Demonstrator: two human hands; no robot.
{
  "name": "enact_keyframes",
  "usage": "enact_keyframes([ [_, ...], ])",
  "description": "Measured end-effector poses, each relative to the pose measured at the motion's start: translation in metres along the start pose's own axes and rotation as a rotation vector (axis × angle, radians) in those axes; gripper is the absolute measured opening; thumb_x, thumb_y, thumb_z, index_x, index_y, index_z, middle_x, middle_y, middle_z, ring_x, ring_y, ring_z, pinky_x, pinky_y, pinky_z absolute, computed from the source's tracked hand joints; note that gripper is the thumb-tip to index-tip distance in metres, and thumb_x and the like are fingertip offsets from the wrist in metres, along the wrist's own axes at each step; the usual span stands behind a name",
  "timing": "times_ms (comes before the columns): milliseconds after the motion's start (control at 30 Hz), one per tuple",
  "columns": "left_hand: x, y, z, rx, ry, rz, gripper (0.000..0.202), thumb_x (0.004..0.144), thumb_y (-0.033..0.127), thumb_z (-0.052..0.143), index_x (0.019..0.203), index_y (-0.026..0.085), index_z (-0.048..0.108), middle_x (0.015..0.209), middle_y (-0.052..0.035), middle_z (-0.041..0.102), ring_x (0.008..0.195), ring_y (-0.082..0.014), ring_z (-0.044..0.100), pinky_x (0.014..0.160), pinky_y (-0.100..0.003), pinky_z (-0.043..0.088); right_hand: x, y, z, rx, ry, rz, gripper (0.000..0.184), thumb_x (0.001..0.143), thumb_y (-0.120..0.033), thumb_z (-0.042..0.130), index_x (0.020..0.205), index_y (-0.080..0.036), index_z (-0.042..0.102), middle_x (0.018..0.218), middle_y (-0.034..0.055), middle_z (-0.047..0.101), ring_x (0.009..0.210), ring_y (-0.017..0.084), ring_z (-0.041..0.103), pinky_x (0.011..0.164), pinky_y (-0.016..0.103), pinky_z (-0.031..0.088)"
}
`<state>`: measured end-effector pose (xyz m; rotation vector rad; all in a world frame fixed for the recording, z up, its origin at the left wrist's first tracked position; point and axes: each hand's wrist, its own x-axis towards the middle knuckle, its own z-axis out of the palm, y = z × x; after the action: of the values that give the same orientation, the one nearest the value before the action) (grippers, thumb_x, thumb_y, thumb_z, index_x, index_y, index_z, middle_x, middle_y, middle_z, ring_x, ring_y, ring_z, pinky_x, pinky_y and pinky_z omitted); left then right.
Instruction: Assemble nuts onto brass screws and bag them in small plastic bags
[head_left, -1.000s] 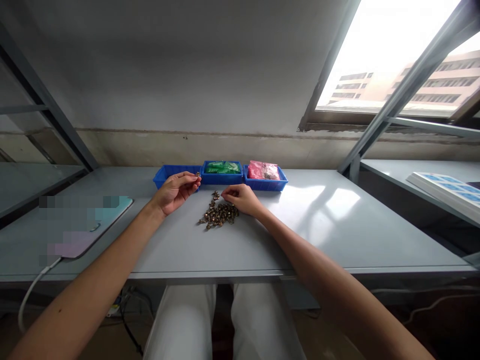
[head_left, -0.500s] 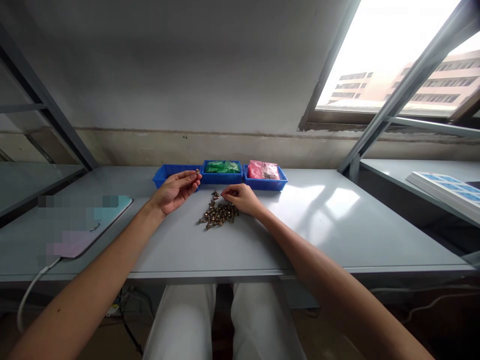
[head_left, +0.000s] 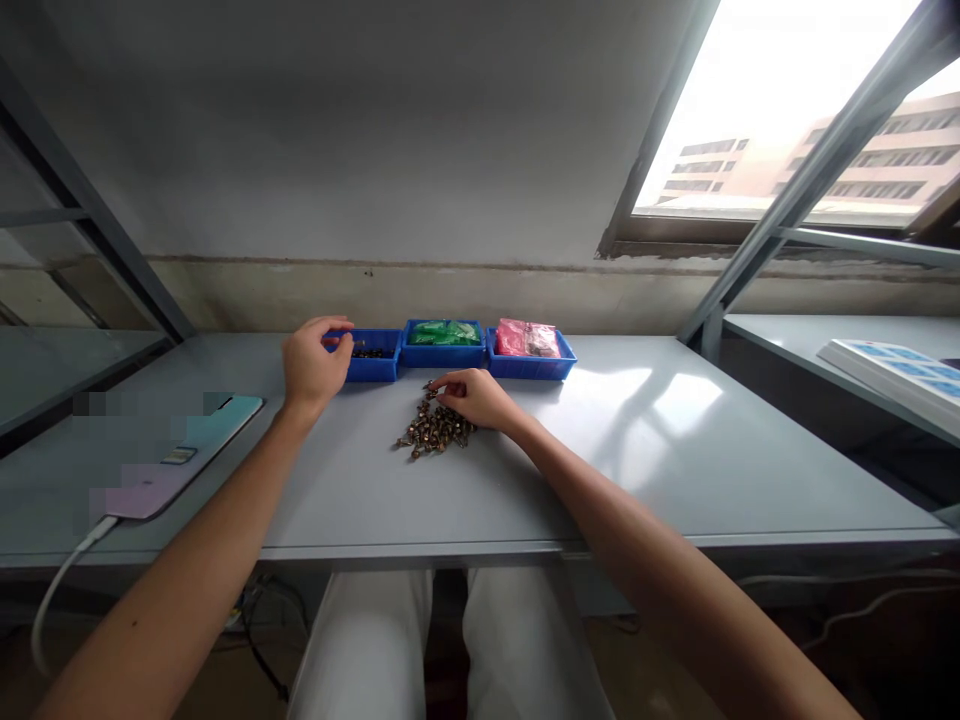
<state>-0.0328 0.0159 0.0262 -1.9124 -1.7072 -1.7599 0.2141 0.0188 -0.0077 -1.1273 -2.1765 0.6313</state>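
Grey bench (head_left: 337, 510) against pale wall (head_left: 375, 150); left hand (head_left: 310, 368), grip parted, above left blue bin (head_left: 375, 371); right hand (head_left: 478, 397), fingertips close together at far end of brassy screw pile (head_left: 435, 430), hold unclear; left hand now farther left than just before, pinch loosened, dark pieces (head_left: 377, 353) bared in bin, likely one screw delivered; beyond, green packets (head_left: 442, 333) in middle bin (head_left: 442, 357), pink packet (head_left: 516, 338) in right bin (head_left: 532, 370)

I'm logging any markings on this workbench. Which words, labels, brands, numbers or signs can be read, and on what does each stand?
No text can be read.
Flat device at far left: partly pixelated; the small patch on it is too small to read.
Pink packet: pale area, too blurred to read.
Green packets: no legible lettering.
White item with blue panels: too blurred to read.
Blue bins: no lettering visible.
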Motion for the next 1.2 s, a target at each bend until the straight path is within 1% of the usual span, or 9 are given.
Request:
enact_keyframes([
  [100,-0.003,0.000,0.003,0.149,-0.038,0.164,0.019,0.076,0.014,0.057,0.088,0.017,0.072,0.101,-0.0082,0.071,0.098,-0.0236,0.063,0.083,-0.035,0.052,0.002,-0.002,0.000,-0.040,-0.024,-0.013,0.028,0.080,-0.013,0.063,0.104,-0.018,0.076,0.074,0.0027,0.069,0.066,0.013,0.057,0.065,0.023,0.042],
  [233,-0.011,0.014,0.007,0.187,-0.105,0.279,0.015,0.077,0.016,0.056,0.082,0.017,0.070,0.091,-0.0066,0.068,0.090,-0.0215,0.062,0.084,-0.034,0.049,0.005,0.000,0.001,-0.085,-0.056,-0.078,0.029,0.080,-0.012,0.061,0.103,-0.020,0.077,0.085,0.0038,0.073,0.073,0.015,0.062,0.072,0.025,0.044],
  [300,-0.016,0.023,0.007,0.141,-0.236,0.311,0.015,0.080,0.019,0.055,0.082,0.017,0.069,0.085,-0.0051,0.068,0.081,-0.0194,0.062,0.078,-0.031,0.049,0.005,0.002,0.001,-0.096,-0.046,-0.103,0.029,0.079,-0.010,0.061,0.100,-0.020,0.077,0.086,0.0037,0.074,0.074,0.015,0.063,0.072,0.025,0.044],
  [400,-0.024,0.030,0.007,0.069,-0.534,0.329,0.015,0.081,0.023,0.056,0.085,0.018,0.069,0.081,-0.0037,0.069,0.073,-0.0175,0.062,0.070,-0.028,0.047,0.005,0.004,0.000,-0.092,-0.034,-0.113,0.026,0.078,-0.007,0.060,0.093,-0.017,0.077,0.084,0.0043,0.074,0.074,0.015,0.063,0.070,0.024,0.044],
  [533,-0.032,0.026,0.011,0.068,-0.817,0.336,0.018,0.081,0.026,0.056,0.090,0.020,0.071,0.083,-0.0036,0.070,0.076,-0.0185,0.063,0.071,-0.027,0.047,0.003,0.005,-0.004,-0.079,-0.050,-0.102,0.022,0.078,-0.008,0.060,0.090,-0.017,0.077,0.084,0.0052,0.074,0.074,0.016,0.064,0.067,0.025,0.043],
  [800,-0.037,0.022,0.015,0.003,-0.967,0.335,0.028,0.085,0.022,0.052,0.101,0.024,0.075,0.100,-0.0056,0.068,0.090,-0.0195,0.062,0.081,-0.029,0.047,0.002,0.003,-0.005,-0.059,-0.051,-0.083,0.015,0.077,-0.007,0.061,0.081,-0.013,0.074,0.077,0.0047,0.072,0.069,0.014,0.062,0.064,0.024,0.042],
  [967,-0.036,0.023,0.015,0.007,-0.967,0.339,0.024,0.086,0.025,0.054,0.099,0.023,0.074,0.101,-0.0057,0.068,0.091,-0.0204,0.062,0.084,-0.031,0.046,0.000,0.007,-0.006,0.016,0.028,-0.076,0.011,0.078,-0.009,0.062,0.078,-0.014,0.071,0.074,0.0036,0.070,0.068,0.014,0.062,0.064,0.024,0.044],
  [1067,-0.036,0.022,0.016,0.008,-0.964,0.343,0.021,0.086,0.028,0.056,0.096,0.023,0.074,0.099,-0.0057,0.069,0.090,-0.0207,0.062,0.085,-0.032,0.047,0.000,0.008,-0.008,0.189,0.075,-0.047,0.006,0.080,-0.017,0.063,0.079,-0.015,0.069,0.075,0.0038,0.070,0.071,0.014,0.064,0.065,0.025,0.047],
  [1200,-0.035,0.022,0.016,-0.011,-0.959,0.326,0.021,0.086,0.033,0.057,0.093,0.023,0.075,0.098,-0.0061,0.069,0.089,-0.0209,0.062,0.084,-0.031,0.048,-0.001,0.002,-0.009,0.569,0.035,0.041,0.009,0.081,-0.026,0.065,0.080,-0.017,0.065,0.074,0.0037,0.069,0.073,0.016,0.067,0.070,0.028,0.054],
])
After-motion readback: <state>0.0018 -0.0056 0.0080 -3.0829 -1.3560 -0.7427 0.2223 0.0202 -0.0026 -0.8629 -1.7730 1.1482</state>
